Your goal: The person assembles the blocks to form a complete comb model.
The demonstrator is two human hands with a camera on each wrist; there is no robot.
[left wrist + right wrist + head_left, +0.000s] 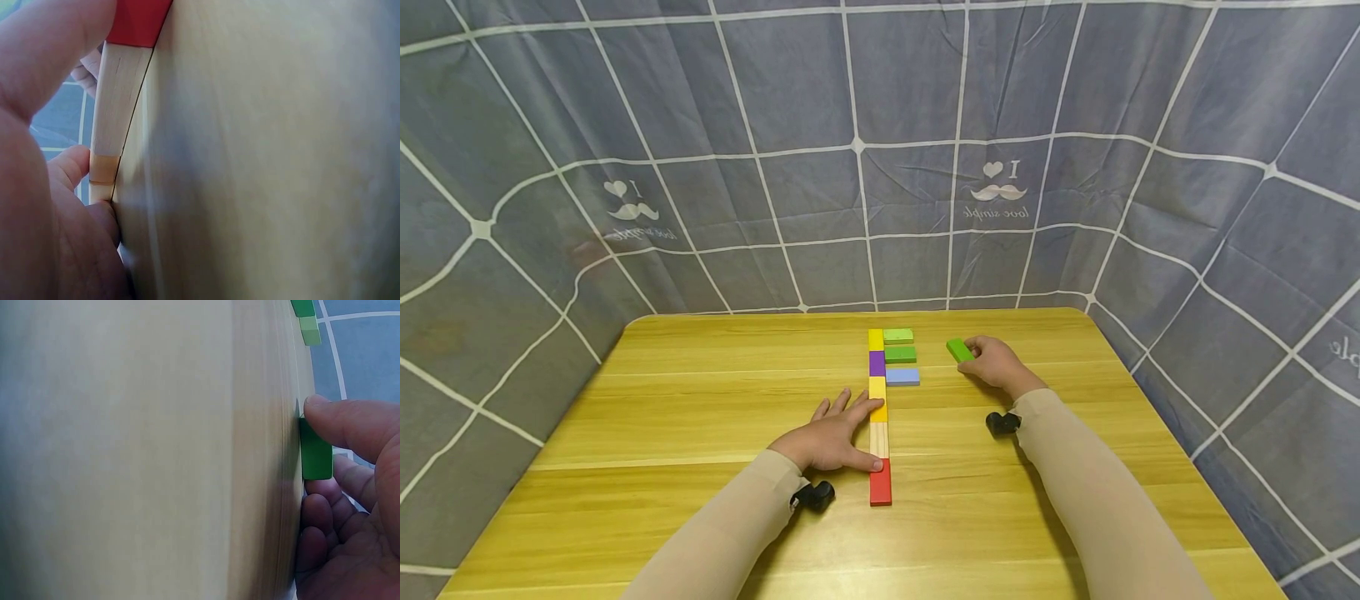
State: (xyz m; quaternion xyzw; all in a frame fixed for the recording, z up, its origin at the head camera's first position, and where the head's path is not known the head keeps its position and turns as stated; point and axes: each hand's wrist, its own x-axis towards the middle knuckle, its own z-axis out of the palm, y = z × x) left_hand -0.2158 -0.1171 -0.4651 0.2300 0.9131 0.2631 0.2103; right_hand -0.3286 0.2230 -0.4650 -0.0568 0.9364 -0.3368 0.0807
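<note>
A straight column of flat wooden blocks runs up the table: a red block (881, 490) nearest, then a plain wood block (879, 442), an orange block (882, 413), a yellow, a purple block (877, 363) and another yellow. The left hand (827, 437) lies spread along its left side. Its thumb touches the red block and its index finger rests on the orange one; the left wrist view shows both contacts. Off to the right, the right hand (997, 367) pinches a green block (317, 453) between thumb and fingers, at the tabletop.
Three blocks lie crosswise against the column's right side: a light green block (898, 336), a green block (900, 355) and a light blue block (902, 378). Grey checked curtains (910, 192) surround the back and sides of the wooden table (715, 375).
</note>
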